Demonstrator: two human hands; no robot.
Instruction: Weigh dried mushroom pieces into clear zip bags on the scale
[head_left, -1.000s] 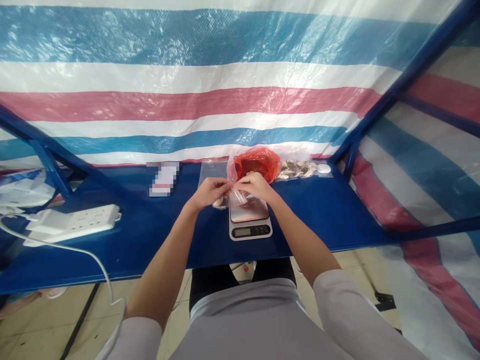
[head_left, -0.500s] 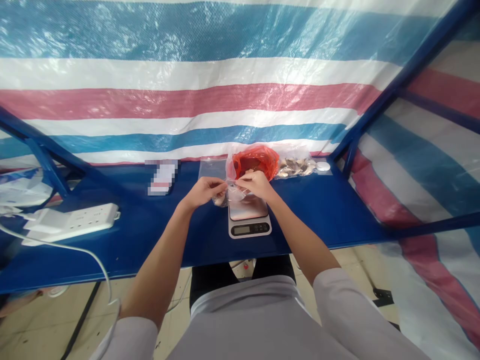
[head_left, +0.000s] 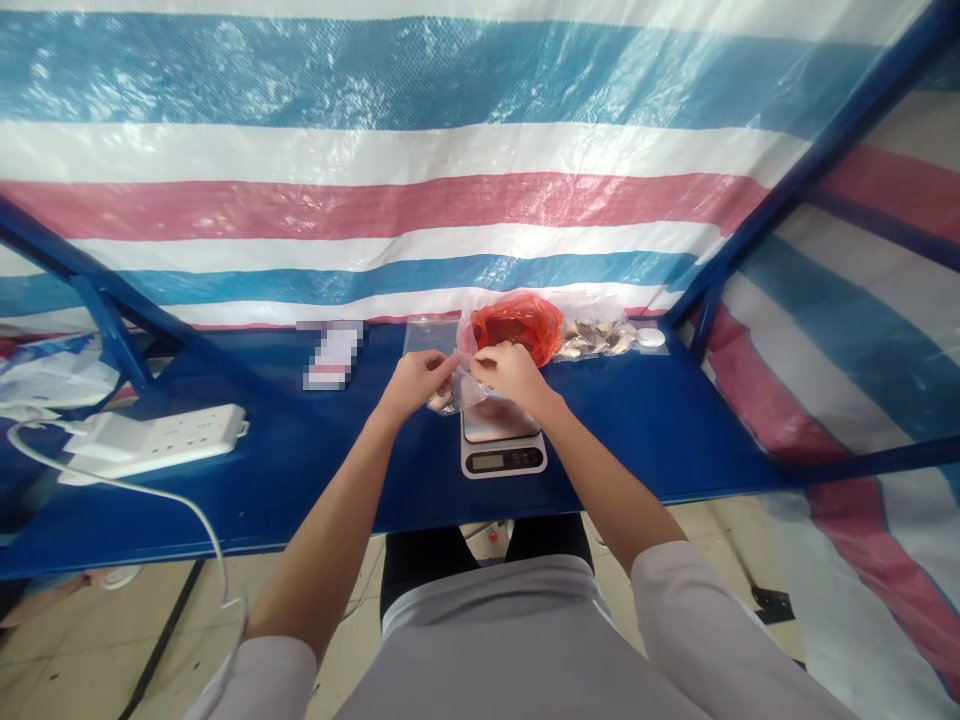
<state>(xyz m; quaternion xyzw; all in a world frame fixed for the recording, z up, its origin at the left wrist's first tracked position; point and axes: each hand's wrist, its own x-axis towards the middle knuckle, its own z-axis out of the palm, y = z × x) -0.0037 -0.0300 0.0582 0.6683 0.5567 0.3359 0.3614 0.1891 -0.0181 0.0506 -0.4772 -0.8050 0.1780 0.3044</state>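
Note:
Between my two hands hangs a small clear plastic bag (head_left: 444, 400) with pale pieces at its bottom. My left hand (head_left: 421, 382) pinches the bag's top edge on the left. My right hand (head_left: 506, 372) pinches the same edge on the right, over the back of a white digital kitchen scale (head_left: 504, 460). Just behind my right hand stands an open red plastic bag (head_left: 536, 325), its contents mostly hidden. A flat clear bag (head_left: 431, 335) lies behind my left hand.
Clear bags of brownish-white pieces (head_left: 596, 338) and a round white item (head_left: 651, 338) lie at the back right. A blurred-out phone-like object (head_left: 334, 358) lies left of centre. A white power strip (head_left: 165, 445) with a cable sits on the blue table (head_left: 300, 470) at the left.
Both hands stay on the small bag's top edge, with a slight shift of the fingers. The whole view has moved a little, so the table's things appear slightly farther right.

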